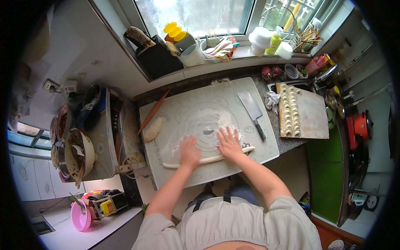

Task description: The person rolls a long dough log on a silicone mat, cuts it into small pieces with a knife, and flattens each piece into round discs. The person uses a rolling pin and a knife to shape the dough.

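Observation:
A long, thin rope of dough lies across the near part of a white silicone kneading mat. My left hand is blurred, over the rope's left part. My right hand rests flat with fingers spread, its heel at the rope and its fingertips in a patch of loose flour. A tapered wooden rolling pin and a lump of dough lie at the mat's left side. A cleaver with a black handle lies at the right. Neither hand grips anything.
A wooden board with rows of dumplings is at the right, beside a white cloth. At the left stands a bowl of filling with chopsticks. A knife block and utensil containers line the windowsill.

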The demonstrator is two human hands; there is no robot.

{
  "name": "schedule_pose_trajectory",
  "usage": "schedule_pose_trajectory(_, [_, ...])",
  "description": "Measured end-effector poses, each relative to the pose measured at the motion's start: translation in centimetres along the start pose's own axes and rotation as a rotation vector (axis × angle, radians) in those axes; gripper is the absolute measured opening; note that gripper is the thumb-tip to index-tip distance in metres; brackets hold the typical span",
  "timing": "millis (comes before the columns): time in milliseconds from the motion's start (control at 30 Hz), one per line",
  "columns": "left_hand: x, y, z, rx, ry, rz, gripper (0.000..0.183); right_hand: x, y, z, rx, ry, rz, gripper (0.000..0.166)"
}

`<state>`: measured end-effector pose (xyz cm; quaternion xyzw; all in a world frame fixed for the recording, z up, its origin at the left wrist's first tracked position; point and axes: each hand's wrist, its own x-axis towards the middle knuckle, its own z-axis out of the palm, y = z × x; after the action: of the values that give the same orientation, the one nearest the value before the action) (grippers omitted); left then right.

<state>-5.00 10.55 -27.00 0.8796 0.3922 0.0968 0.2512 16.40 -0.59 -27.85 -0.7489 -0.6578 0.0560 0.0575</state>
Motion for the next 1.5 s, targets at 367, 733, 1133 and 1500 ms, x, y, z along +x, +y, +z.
schedule_pose_trajectory(367, [-5.8,5.4,5.3,0.254,-0.308,-0.115,0.071,-7.1,-0.3,-0.4,-0.049,-0.230,0.056,0.076])
schedule_pose_trajectory(733, [-12.2,1.9,5.9,0.240,-0.335,-0.086,0.066,-13.0,2.3,-0.3,0.069,-0.262,-0.046,0.070])
schedule_pose_trajectory(1133, [-13.2,2.3,3.4,0.276,-0.310,-0.181,0.063,-14.1,3.9,-2.2,0.052,-0.349,-0.069,0.073])
schedule_pose_trajectory(1500, [-14.7,-1.6,2.2,0.298,-0.327,-0.156,0.063,-17.1,4.7,-1.0,0.062,-0.370,0.035,0.078])
